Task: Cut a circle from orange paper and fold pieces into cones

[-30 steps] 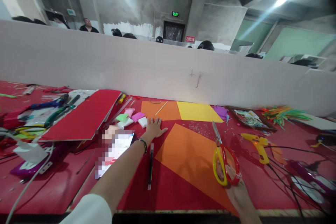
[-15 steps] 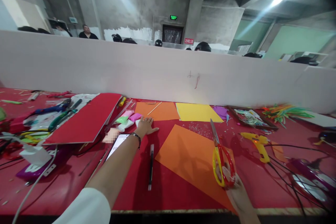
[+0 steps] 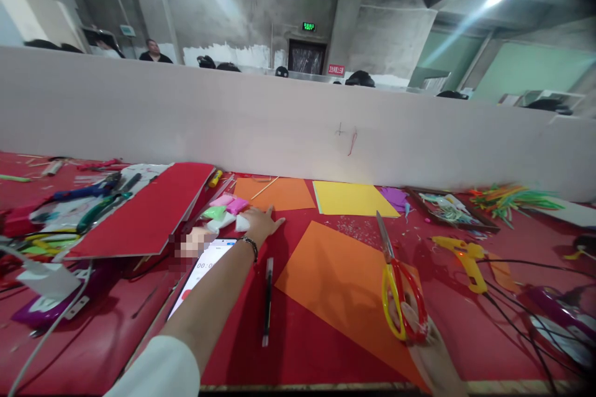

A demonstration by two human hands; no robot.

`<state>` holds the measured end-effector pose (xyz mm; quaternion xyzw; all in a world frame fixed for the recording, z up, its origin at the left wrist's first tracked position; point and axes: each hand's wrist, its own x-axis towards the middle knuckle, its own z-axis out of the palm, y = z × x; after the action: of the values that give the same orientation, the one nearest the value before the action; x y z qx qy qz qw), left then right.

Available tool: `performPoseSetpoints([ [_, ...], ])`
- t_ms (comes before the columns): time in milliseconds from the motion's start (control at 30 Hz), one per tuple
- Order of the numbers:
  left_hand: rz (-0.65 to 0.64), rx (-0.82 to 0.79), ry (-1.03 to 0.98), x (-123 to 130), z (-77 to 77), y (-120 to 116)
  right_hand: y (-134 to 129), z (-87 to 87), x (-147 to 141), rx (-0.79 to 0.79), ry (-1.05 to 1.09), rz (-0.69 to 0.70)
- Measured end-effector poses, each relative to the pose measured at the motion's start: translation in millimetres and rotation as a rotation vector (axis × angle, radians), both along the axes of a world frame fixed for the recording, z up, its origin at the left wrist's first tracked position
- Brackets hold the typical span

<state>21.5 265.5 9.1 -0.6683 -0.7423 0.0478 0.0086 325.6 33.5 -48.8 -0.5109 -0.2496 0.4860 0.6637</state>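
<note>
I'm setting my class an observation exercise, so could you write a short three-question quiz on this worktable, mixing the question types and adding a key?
1. Multiple choice: what does the right hand hold?
A) a ruler
B) scissors
C) a paintbrush

2. True or false: the yellow glue gun lies to the right of the scissors.

3. Fill in the missing word: between the pen and the right hand lies a large sheet coloured ____.

Key: 1. B; 2. true; 3. orange
</note>
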Motion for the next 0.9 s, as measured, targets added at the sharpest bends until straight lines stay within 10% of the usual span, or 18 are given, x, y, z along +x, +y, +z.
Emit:
performPoseSetpoints([
  [900,-0.015,0.048,-0.031,-23.6,-3.1,14.6,-4.4,-24.7,14.7,0.016,0.022,-0.021],
])
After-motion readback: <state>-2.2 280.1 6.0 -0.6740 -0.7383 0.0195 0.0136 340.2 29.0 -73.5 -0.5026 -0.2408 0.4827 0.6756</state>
